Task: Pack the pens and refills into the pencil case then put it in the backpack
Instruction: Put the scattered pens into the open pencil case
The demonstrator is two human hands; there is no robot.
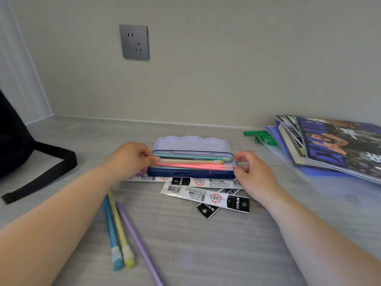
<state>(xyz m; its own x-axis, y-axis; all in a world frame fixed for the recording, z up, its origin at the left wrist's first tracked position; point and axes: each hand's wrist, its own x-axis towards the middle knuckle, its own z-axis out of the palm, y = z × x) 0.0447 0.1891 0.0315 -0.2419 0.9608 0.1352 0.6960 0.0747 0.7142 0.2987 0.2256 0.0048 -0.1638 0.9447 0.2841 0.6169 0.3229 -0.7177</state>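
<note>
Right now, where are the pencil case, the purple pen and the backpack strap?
pencil case point(191, 174): head view, dark blue front wall.
purple pen point(136, 234): head view, mid-barrel, on the desk.
backpack strap point(43, 178): head view, flat black webbing.

Pencil case point(191, 174) sits mid-desk point(206, 244) with its lid tipped back toward the wall, several pens point(191, 162) lying lengthwise inside, left hand point(132, 159) at its left end and right hand point(250, 172) at its right. Refill packets point(206, 196) overlap just in front of it, and three loose pens point(121, 234) lie nearer still, to the left. Backpack point(14, 137) is at the far left, a stack of magazines point(334, 145) at the far right.
</note>
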